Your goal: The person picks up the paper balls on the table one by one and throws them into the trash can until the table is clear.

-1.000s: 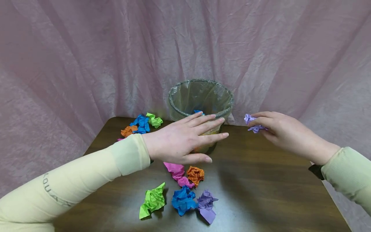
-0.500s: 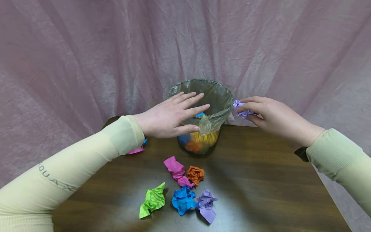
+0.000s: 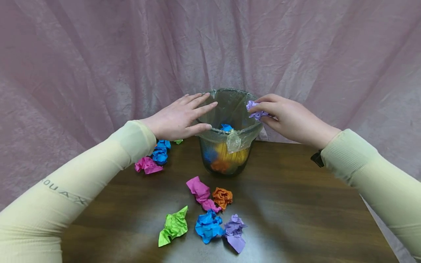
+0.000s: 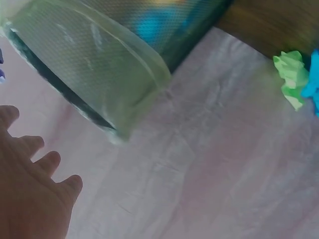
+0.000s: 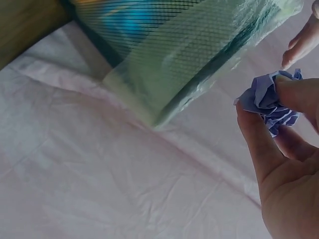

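Your right hand [image 3: 279, 115] is pinching a crumpled lavender paper ball [image 3: 256, 110] above the rim of a dark, plastic-lined mesh bin [image 3: 212, 138], seemingly depositing it; release is needing parted fingers. Your left hand [image 3: 177, 117] is hovering, spread.

You face a pinkish-mauve curtain [image 3: 131, 65], hanging in loose folds and fine creases across the background; below it you have a dark brown, wood-grained table [image 3: 296, 204], its top catching a pale sheen towards you; similar cloth shows past its right edge.
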The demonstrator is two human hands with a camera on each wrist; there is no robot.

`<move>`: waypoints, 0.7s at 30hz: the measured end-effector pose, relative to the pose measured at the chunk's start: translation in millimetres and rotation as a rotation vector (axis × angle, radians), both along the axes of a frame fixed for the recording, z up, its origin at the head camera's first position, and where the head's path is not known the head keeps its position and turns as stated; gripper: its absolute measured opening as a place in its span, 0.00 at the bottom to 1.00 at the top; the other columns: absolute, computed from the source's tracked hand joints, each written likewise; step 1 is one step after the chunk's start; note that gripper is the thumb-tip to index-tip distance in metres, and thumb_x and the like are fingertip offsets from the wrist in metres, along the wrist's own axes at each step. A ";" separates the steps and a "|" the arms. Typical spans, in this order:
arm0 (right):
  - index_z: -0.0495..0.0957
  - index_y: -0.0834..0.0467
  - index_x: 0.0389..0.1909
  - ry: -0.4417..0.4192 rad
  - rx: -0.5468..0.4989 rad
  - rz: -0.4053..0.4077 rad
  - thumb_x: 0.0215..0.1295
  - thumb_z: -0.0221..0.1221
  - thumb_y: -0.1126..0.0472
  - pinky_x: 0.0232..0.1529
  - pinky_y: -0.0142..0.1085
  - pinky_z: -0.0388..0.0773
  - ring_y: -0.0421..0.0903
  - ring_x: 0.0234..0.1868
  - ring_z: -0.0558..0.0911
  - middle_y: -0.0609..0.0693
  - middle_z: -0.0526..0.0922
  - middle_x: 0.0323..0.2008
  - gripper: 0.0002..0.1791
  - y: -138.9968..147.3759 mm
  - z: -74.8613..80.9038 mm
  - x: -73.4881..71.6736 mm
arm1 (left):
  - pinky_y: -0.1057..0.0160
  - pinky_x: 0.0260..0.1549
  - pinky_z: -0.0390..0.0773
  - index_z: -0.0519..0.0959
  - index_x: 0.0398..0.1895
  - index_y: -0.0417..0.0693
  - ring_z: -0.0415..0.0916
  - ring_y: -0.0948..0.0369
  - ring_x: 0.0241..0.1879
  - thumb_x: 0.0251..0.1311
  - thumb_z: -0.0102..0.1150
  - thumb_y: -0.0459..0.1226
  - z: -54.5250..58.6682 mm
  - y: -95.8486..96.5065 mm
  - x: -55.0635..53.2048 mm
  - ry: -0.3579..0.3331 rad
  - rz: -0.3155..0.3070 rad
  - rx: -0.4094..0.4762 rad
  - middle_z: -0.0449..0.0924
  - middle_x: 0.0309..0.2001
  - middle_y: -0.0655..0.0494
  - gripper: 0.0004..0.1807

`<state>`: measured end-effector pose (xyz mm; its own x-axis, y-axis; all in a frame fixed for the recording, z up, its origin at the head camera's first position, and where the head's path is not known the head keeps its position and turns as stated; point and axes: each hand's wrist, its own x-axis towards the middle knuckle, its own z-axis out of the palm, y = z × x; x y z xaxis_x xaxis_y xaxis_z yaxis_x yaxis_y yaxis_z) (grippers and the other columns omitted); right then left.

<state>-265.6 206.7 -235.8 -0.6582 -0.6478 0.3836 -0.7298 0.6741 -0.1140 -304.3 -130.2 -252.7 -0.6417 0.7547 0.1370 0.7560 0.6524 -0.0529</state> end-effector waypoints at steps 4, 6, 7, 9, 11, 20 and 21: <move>0.81 0.51 0.63 -0.047 0.015 -0.012 0.72 0.62 0.67 0.53 0.50 0.80 0.51 0.54 0.82 0.54 0.79 0.59 0.21 -14.9 0.0 -10.5 | 0.47 0.77 0.37 0.48 0.84 0.61 0.36 0.49 0.81 0.75 0.38 0.65 0.2 -8.0 -8.4 -0.028 0.049 0.000 0.39 0.83 0.49 0.41; 0.79 0.52 0.66 -0.058 0.020 -0.010 0.72 0.62 0.66 0.54 0.49 0.79 0.50 0.53 0.82 0.53 0.80 0.59 0.22 -22.1 -0.8 -15.4 | 0.47 0.77 0.37 0.47 0.84 0.61 0.35 0.49 0.81 0.75 0.37 0.65 0.0 -12.0 -12.4 -0.038 0.072 0.003 0.38 0.83 0.49 0.41; 0.78 0.52 0.67 -0.062 0.023 -0.011 0.73 0.62 0.65 0.54 0.49 0.79 0.50 0.53 0.82 0.53 0.80 0.59 0.23 -25.5 -1.2 -17.5 | 0.46 0.77 0.38 0.46 0.84 0.61 0.35 0.49 0.81 0.75 0.37 0.65 -0.6 -14.0 -14.4 -0.044 0.081 0.006 0.38 0.83 0.49 0.42; 0.76 0.52 0.69 -0.069 0.025 -0.009 0.73 0.62 0.64 0.55 0.49 0.79 0.50 0.54 0.81 0.53 0.80 0.59 0.25 -31.8 -2.2 -21.9 | 0.46 0.77 0.37 0.46 0.84 0.61 0.34 0.49 0.81 0.75 0.36 0.66 -1.7 -17.9 -17.0 -0.053 0.103 0.010 0.37 0.83 0.49 0.42; 0.74 0.51 0.71 -0.087 0.034 -0.013 0.73 0.63 0.62 0.56 0.49 0.78 0.50 0.55 0.81 0.54 0.79 0.59 0.27 -37.1 -3.2 -25.9 | 0.45 0.77 0.37 0.46 0.84 0.61 0.35 0.48 0.81 0.75 0.36 0.66 -3.0 -21.1 -18.1 -0.059 0.121 0.014 0.38 0.83 0.48 0.42; 0.59 0.49 0.80 -0.159 0.100 -0.056 0.74 0.62 0.53 0.65 0.51 0.71 0.51 0.65 0.75 0.54 0.73 0.68 0.37 -44.4 -7.0 -34.4 | 0.44 0.76 0.39 0.47 0.84 0.60 0.36 0.47 0.81 0.74 0.36 0.66 -6.6 -24.5 -18.8 -0.065 0.130 0.032 0.40 0.83 0.47 0.42; 0.58 0.49 0.80 -0.161 0.107 -0.058 0.74 0.62 0.52 0.67 0.52 0.69 0.52 0.67 0.73 0.54 0.72 0.70 0.38 -44.1 -7.2 -34.4 | 0.44 0.76 0.39 0.47 0.84 0.60 0.36 0.47 0.81 0.74 0.36 0.66 -7.0 -24.5 -18.8 -0.064 0.130 0.032 0.40 0.83 0.47 0.42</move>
